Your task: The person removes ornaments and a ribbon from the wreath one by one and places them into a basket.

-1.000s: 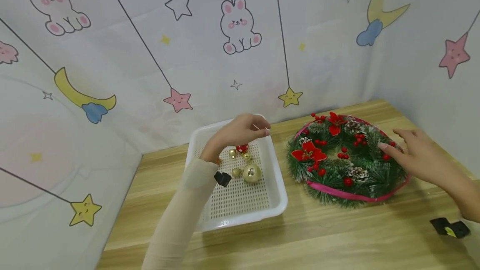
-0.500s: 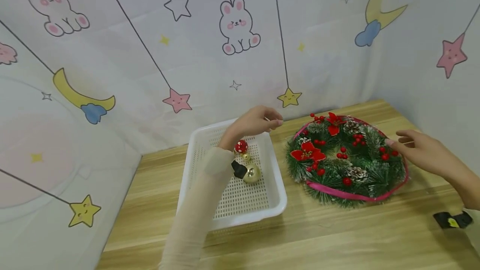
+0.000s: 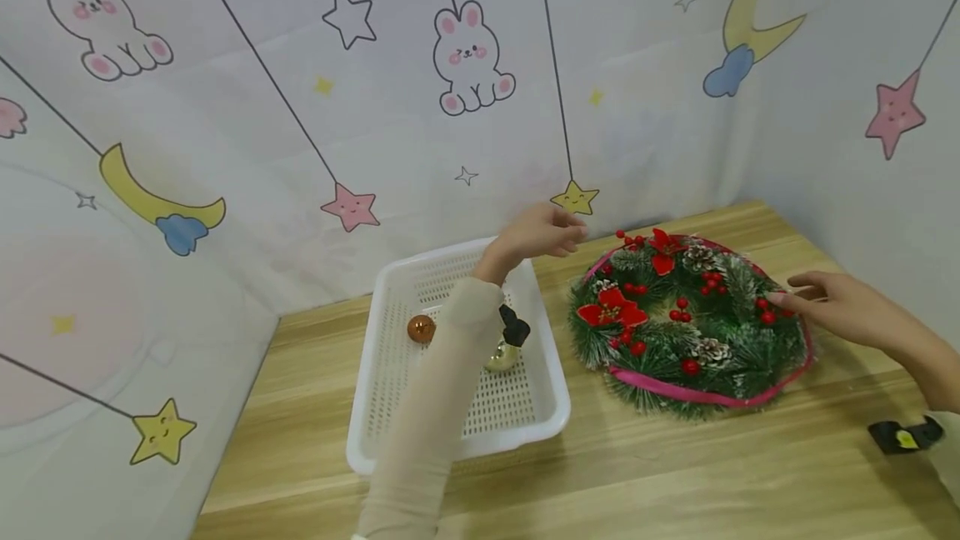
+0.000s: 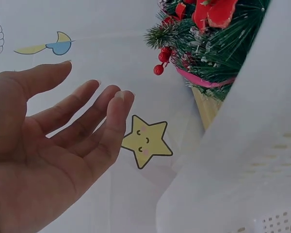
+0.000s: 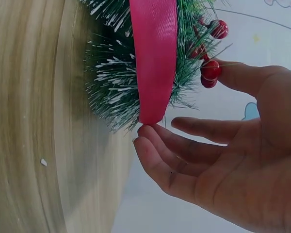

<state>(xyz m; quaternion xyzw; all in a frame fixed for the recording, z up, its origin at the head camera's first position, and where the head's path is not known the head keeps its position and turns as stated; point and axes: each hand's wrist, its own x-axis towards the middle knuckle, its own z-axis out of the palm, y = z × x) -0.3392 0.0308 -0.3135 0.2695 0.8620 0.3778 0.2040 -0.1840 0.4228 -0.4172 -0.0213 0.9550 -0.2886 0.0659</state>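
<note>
In the head view my left hand (image 3: 536, 233) hovers over the back right rim of a white plastic basket (image 3: 552, 373). Its fingers are loosely bent with nothing in them, and the left wrist view shows a bare palm (image 4: 43, 165). A green Christmas wreath (image 3: 738, 340) with red poinsettias, berries and pinecones lies flat to the basket's right. My right hand (image 3: 855, 313) is at the wreath's right edge. In the right wrist view its thumb reaches the red berries (image 5: 211, 70), while its fingertips come up to the pink ribbon (image 5: 155, 58); firm contact is unclear.
A copper ball (image 3: 421, 328) and a partly covered gold ball (image 3: 498, 358) lie inside the basket; my left sleeve (image 3: 431, 407) hides part of it. A wooden table (image 3: 637, 473) carries everything. A printed curtain (image 3: 405, 140) stands close behind.
My left hand has moved right and slightly away, from above the basket toward the wreath. Its sleeve now covers the red dotted ball, and the copper ball shows. The right hand has shifted only slightly.
</note>
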